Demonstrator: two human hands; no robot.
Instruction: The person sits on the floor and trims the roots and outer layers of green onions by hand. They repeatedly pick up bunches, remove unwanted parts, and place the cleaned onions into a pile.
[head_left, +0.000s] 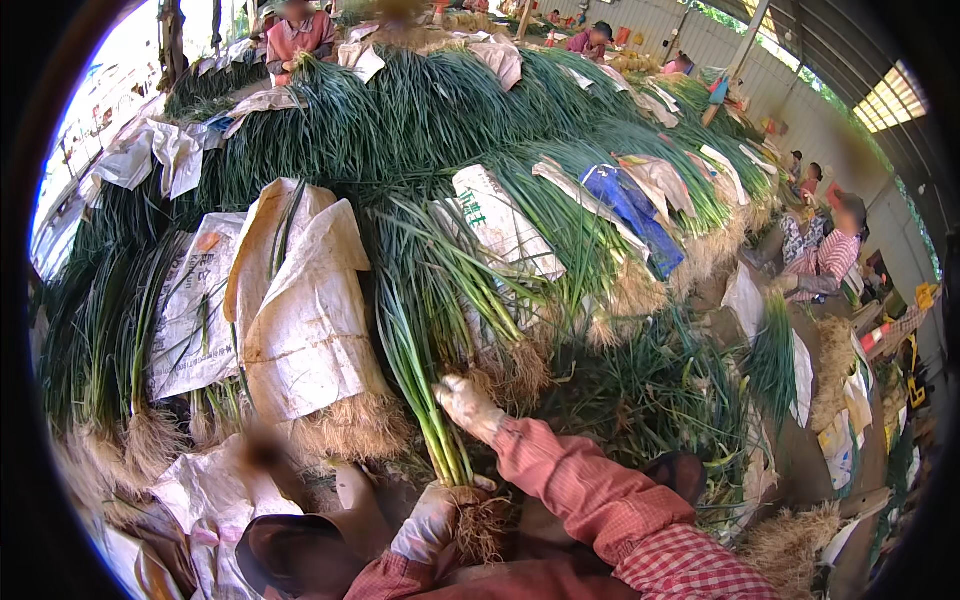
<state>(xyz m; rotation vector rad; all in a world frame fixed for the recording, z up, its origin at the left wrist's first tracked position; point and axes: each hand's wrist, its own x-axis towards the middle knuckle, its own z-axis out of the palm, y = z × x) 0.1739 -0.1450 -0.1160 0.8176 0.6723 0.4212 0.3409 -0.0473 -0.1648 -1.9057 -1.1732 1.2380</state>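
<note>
My left hand, in a pale glove, is closed around the base of a bunch of green onions. The tangled brown roots hang over its fingers, and the long leaves point away from me. Against the right side of the stalks is my right hand, also gloved, with its fingers curled. Whether it grips any leaf is hidden. Just beyond it lie more green onions with their roots towards me. To the left, a thick bundle of roots sticks out from under a beige woven sack.
Rows of green onions fill the area ahead, partly covered by white sacks and a blue sack. Loose leaves litter the ground at right. A person sits at right; another person works at the far left.
</note>
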